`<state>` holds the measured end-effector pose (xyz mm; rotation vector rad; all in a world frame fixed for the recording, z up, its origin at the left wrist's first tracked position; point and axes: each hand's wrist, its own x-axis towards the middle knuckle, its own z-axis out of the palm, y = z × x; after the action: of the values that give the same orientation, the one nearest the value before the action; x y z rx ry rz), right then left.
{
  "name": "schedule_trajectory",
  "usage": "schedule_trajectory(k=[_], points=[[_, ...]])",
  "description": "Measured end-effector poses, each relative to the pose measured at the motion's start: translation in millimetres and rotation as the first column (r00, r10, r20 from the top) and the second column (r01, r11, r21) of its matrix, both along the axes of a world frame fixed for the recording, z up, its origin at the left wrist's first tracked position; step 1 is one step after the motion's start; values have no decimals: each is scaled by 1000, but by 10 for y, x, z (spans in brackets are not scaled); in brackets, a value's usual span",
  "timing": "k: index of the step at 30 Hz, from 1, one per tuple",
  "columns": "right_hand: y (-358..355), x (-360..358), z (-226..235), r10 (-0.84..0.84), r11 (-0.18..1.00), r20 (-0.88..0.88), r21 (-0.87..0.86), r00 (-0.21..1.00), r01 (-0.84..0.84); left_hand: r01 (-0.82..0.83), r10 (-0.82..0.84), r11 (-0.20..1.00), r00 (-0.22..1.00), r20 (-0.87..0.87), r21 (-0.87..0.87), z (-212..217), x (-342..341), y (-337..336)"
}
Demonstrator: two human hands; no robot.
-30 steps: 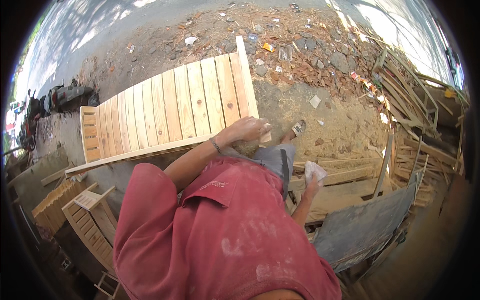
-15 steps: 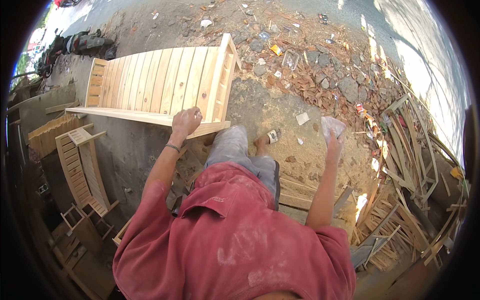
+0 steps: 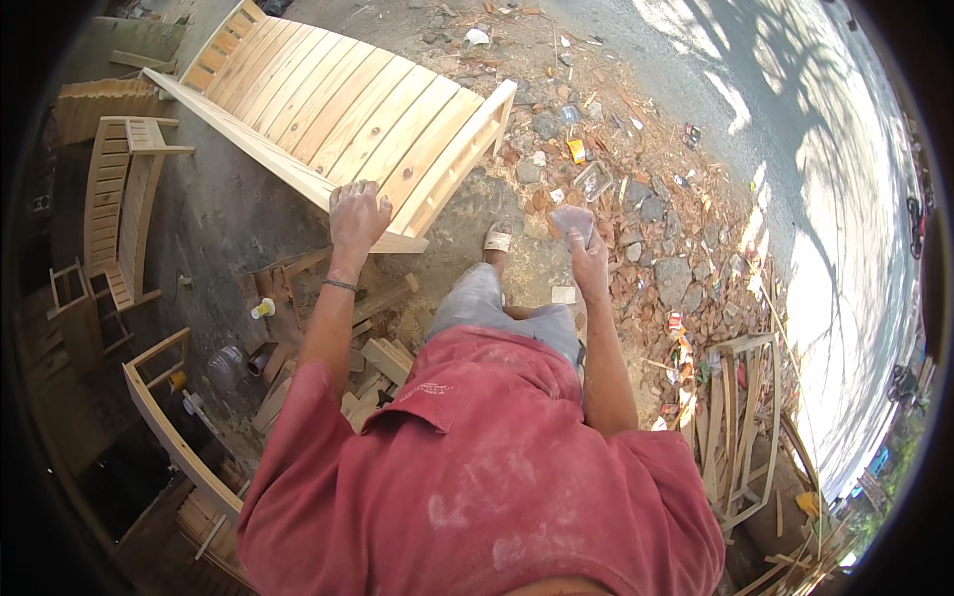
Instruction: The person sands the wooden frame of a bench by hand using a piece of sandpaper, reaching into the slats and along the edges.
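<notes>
A slatted wooden bench [image 3: 338,99] of pale, unpainted wood stands ahead of me to the left. My left hand [image 3: 358,217] is on the corner of its near rail [image 3: 248,139], fingers bent over the wood. Apart from the bench, my right hand [image 3: 590,260] is raised over the ground and pinches a sheet of sandpaper [image 3: 570,221], pale with dust. Part of the sheet is hidden by the fingers.
Smaller slatted furniture [image 3: 124,199] stands at the left, above a curved wooden frame [image 3: 179,447]. Wood offcuts [image 3: 383,298] lie by my left arm. Rubble and dry leaves [image 3: 636,219] cover the ground ahead right, near a pile of wood strips [image 3: 740,427] and a road [image 3: 715,89].
My view has turned to the right. My right hand with the sandpaper has come in toward the bench; my left hand stays on the rail. One foot has stepped forward.
</notes>
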<state>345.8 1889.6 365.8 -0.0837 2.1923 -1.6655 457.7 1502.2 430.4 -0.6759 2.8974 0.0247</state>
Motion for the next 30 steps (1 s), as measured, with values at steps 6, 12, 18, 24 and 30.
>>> schedule_trajectory(k=[6,12,18,24,30], points=[[108,-671,-649,123,987,7,101,992,-123,-182,207,937,977,53,-297,-196,129,26],[277,-1309,-1305,334,919,-52,241,941,-313,-452,346,815,882,-321,-362,-225,223,166],[347,-1852,-1887,511,820,-157,387,845,-423,-499,309,747,845,-437,-439,-337,163,331],[-347,-1855,-2426,557,824,-175,244,812,-512,-573,314,635,804,-504,-518,-514,234,283],[-1275,-1674,-3706,442,890,-362,66,821,-451,-544,226,428,837,-498,-721,-693,424,160]])
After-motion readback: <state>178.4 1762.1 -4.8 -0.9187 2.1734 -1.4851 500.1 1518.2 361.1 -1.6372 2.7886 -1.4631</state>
